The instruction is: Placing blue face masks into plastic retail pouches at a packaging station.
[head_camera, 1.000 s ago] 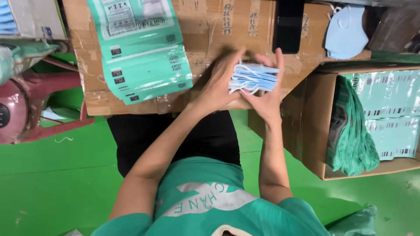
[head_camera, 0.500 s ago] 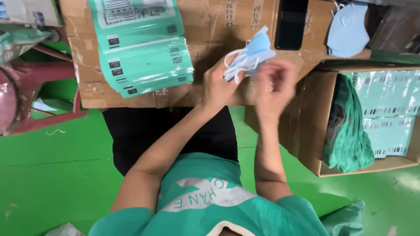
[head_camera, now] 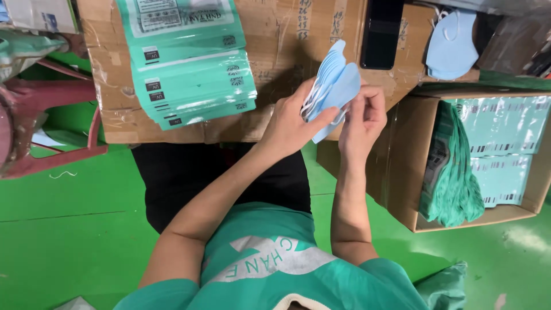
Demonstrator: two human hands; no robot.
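Observation:
My left hand [head_camera: 285, 121] grips a small stack of light blue face masks [head_camera: 336, 86] from below, thumb across the front. The stack stands on edge, tilted, above the cardboard box top [head_camera: 287, 34] that serves as a work surface. My right hand [head_camera: 363, 116] pinches the stack's lower right edge, fingers curled at the ear loops. Both hands are together at the near edge of the box. A pile of teal and white flat packaging bags [head_camera: 192, 69] lies on the box to the left of my hands.
A black phone [head_camera: 383, 34] lies on the box beyond the masks, and one blue mask [head_camera: 451, 43] sits at the far right. An open carton [head_camera: 402, 166] to my right holds teal bags [head_camera: 453, 172]. A red plastic stool [head_camera: 51, 126] stands left on the green floor [head_camera: 69, 229].
The mask stack went from lying flat between both hands to standing on edge, lifted a little. My right hand shifted from cupping it to pinching its lower edge.

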